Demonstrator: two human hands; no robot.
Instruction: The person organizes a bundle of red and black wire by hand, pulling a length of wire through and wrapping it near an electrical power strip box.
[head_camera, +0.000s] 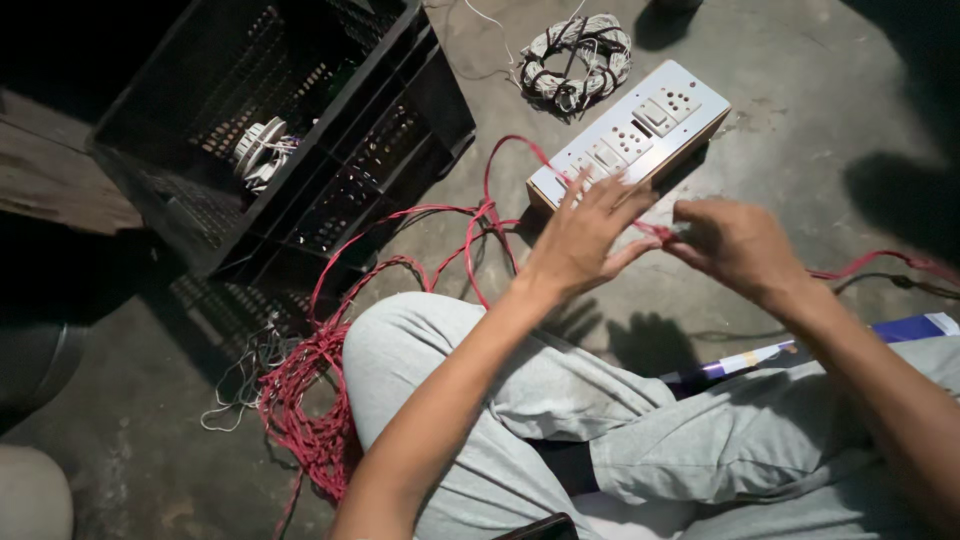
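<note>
My left hand (588, 232) and my right hand (735, 243) meet above the concrete floor, both pinching a thin red wire (655, 231) between them. The left fingers are spread while thumb and forefinger hold the wire. The right hand is closed on the wire's other part, which trails off to the right (870, 262). Just beyond the hands lies a white switch-and-socket board (630, 135) on a wooden box. The red wire loops past the board down to a tangled red bundle (310, 400) by my left knee.
Black plastic crates (300, 130) stand at the upper left, one holding a small white coil (262, 148). A grey-white wire coil (577, 57) lies behind the board. A blue and white box (800, 350) sits by my right leg. My grey-trousered legs fill the foreground.
</note>
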